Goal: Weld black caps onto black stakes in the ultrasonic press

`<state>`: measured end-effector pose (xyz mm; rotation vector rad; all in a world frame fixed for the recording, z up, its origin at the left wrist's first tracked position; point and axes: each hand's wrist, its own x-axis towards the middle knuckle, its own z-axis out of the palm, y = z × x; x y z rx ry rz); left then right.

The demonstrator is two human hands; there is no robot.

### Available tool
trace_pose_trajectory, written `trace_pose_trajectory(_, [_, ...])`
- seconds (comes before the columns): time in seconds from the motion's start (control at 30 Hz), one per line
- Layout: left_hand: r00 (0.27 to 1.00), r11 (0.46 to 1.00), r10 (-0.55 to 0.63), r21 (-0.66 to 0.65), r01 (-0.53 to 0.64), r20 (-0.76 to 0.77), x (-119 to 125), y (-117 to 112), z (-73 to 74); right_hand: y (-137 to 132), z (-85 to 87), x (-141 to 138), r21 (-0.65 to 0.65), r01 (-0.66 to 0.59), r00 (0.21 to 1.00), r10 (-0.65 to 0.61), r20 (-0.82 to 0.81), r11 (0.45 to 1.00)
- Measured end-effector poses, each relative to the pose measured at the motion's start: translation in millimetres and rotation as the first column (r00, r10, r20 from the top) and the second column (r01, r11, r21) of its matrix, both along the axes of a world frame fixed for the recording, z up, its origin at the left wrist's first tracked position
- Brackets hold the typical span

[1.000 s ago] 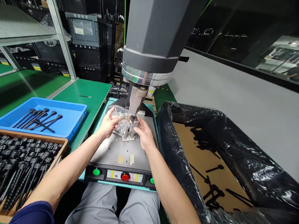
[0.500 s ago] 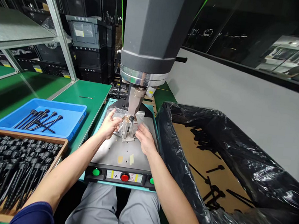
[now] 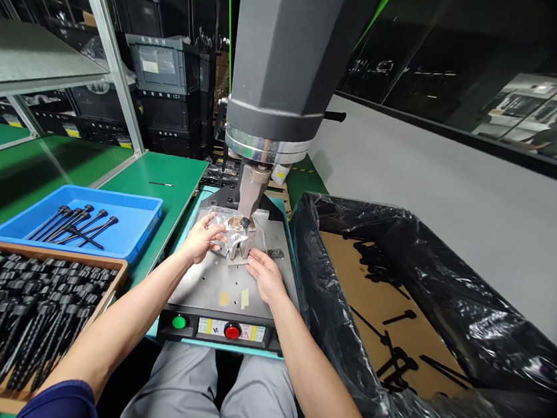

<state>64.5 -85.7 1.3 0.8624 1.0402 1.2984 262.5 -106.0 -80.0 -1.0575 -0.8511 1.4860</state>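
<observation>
My left hand (image 3: pixel 199 239) is closed, thumb against fingers, on the edge of a crinkled clear plastic sheet (image 3: pixel 220 218). The sheet hangs over the left and front of a small metal fixture (image 3: pixel 233 256). My right hand (image 3: pixel 265 276) lies low at the fixture's right side, its fingers stretched out and tips close to the fixture's base; any contact with the plastic there cannot be made out. A small black part (image 3: pixel 245 223) sits on top of the fixture, just beneath the press's metal horn (image 3: pixel 251 189).
A blue tray (image 3: pixel 151 216) holds several black cap-headed strips. In front of it, a wooden tray (image 3: pixel 120 271) is packed with more. On my right stands a box lined with black plastic (image 3: pixel 339 337), black strips inside. The press base carries a red button (image 3: pixel 232 331) and a green button (image 3: pixel 179 322).
My right hand has dropped slightly, toward the fixture's base. My left hand has stayed near the same place with the plastic, which now bunches over the fixture's front.
</observation>
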Motion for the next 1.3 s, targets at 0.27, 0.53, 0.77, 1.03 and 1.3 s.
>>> trace_pose_trajectory(0.27, [0.998,0.998,-0.013,-0.061,0.017,0.062,-5,-7,-5.3,-9,-7.7,2,0.103,0.131,0.971,-0.149,0.185,0.986])
trace_pose_trajectory(0.53, [0.989,0.995,-0.006,-0.102,0.021,0.149,6,7,-0.5,44,19.4,8,0.403,0.072,0.846,-0.270,0.460,0.912])
trace_pose_trajectory(0.77, [0.998,0.996,-0.019,-0.083,0.024,0.055,4,23,1.0,77,-4.7,-3,0.322,-0.103,0.851,-0.084,0.518,0.941])
trace_pose_trajectory(1.03, [0.884,0.962,0.273,0.094,-0.257,-0.380,-30,37,-26.6,83,-14.8,5,0.302,-0.065,0.855,-0.103,0.508,0.951])
trace_pose_trajectory(1.3, [0.572,0.946,0.314,0.200,-0.254,-0.758,-68,70,-43.4,77,-20.9,6,0.274,-0.049,0.876,-0.090,0.473,0.960])
